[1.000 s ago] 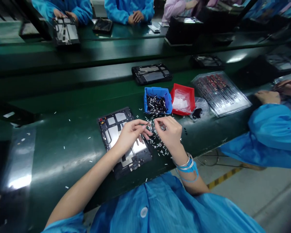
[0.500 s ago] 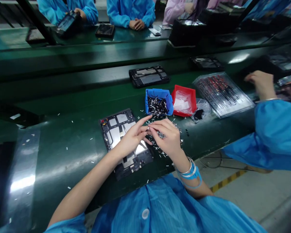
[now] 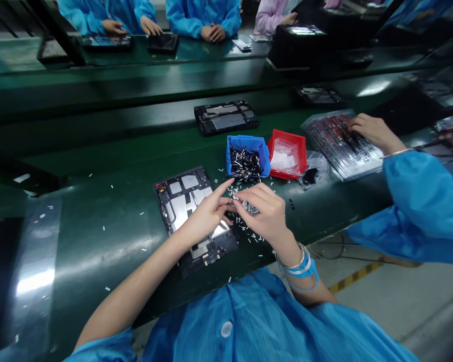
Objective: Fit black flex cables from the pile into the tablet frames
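Observation:
My left hand (image 3: pixel 208 211) is held above an opened tablet (image 3: pixel 179 211), its index finger stretched out and its other fingers meeting my right fingertips. My right hand (image 3: pixel 265 210) pinches with thumb and index finger at that meeting point. Something small and pale seems to be between the fingertips, too small to make out. The tablet lies face up on the green bench, showing silver plates and a dark board; my left hand and forearm hide part of it. Many small white strips (image 3: pixel 249 240) are scattered beside and under my right hand.
A blue bin (image 3: pixel 267 162) of small black and white parts touches a red bin (image 3: pixel 305 168) holding clear plastic. Another tablet (image 3: pixel 226 118) lies behind. To the right, a co-worker's hand (image 3: pixel 370 131) reaches over stacked clear trays (image 3: pixel 357 163). Other people sit opposite.
My right hand has shifted slightly right, its fingertips still near my left. The co-worker's hand on the right has moved left onto the trays. A person opposite has lowered a device onto the bench.

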Motion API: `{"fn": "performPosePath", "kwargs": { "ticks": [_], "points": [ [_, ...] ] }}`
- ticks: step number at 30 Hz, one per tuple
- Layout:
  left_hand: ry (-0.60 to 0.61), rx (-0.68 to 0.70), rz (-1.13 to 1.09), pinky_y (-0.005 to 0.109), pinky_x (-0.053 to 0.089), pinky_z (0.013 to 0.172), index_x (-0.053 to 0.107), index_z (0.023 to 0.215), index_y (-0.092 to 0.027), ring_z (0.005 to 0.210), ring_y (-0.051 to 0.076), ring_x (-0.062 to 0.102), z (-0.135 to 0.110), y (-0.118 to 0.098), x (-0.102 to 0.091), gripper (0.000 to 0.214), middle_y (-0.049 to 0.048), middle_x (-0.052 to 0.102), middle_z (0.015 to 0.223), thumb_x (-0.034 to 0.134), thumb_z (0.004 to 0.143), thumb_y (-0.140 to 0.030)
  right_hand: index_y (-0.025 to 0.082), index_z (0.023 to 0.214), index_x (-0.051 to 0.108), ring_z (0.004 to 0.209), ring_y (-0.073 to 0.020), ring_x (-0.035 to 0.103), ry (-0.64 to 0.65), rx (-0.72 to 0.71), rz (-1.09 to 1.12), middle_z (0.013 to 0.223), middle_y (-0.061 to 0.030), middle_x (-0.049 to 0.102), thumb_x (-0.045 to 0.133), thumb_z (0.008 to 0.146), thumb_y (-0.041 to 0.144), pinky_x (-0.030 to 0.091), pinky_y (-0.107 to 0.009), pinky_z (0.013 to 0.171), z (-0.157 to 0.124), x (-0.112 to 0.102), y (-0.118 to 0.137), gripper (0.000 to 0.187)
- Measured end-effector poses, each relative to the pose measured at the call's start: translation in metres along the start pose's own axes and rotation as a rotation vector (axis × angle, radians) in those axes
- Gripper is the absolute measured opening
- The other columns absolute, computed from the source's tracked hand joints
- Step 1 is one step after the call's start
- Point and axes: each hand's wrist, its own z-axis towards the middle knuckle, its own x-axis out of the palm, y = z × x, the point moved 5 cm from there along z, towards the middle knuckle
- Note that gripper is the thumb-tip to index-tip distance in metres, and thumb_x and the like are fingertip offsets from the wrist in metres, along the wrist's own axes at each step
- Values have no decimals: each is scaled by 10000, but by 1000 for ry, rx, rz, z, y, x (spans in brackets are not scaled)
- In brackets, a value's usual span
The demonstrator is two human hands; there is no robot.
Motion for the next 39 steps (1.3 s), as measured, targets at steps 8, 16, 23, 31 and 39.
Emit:
{"fn": "performPosePath", "kwargs": {
  "ticks": [8, 16, 23, 31, 39],
  "points": [
    [16, -1, 31, 251, 579, 657, 227, 1515, -250, 821, 161, 683, 0, 3, 0, 753, 114, 659, 1136, 402, 823, -10, 186, 765, 691, 675, -157, 594, 8, -11, -68, 720, -33, 713, 556, 839, 119, 485, -288, 598, -4, 8, -2, 168],
    [28, -36, -10, 206, 559, 585, 202, 1521, -317, 915, 207, 695, 2, -7, -1, 868, 101, 688, 1078, 385, 748, 31, 155, 996, 700, 763, -175, 572, -2, -158, -148, 839, -69, 711, 552, 844, 65, 489, -285, 602, -3, 7, -6, 231],
    [-137, 48, 193, 301, 551, 686, 360, 1455, -197, 832, 207, 691, -41, -22, -35, 619, 93, 710, 960, 535, 862, -197, 217, 800, 713, 740, -153, 587, 38, 18, 218, 768, -25, 694, 571, 861, 128, 493, -309, 650, 11, 23, 1, 179],
    [-702, 240, 889, 476, 400, 1024, 589, 1206, -148, 1179, 275, 531, -46, 7, -152, 421, 119, 629, 1226, 613, 787, -123, 191, 968, 724, 533, -78, 500, 393, 693, 781, 661, 34, 623, 699, 708, 215, 419, -259, 523, 35, 99, 15, 263],
    [-671, 319, 860, 441, 406, 1039, 530, 1277, -183, 1209, 236, 509, -77, 29, -126, 410, 92, 597, 1289, 588, 875, -243, 172, 970, 697, 554, -83, 510, 787, 782, 942, 654, 30, 608, 728, 658, 293, 413, -265, 536, 0, 130, 35, 336]
  ]
}}
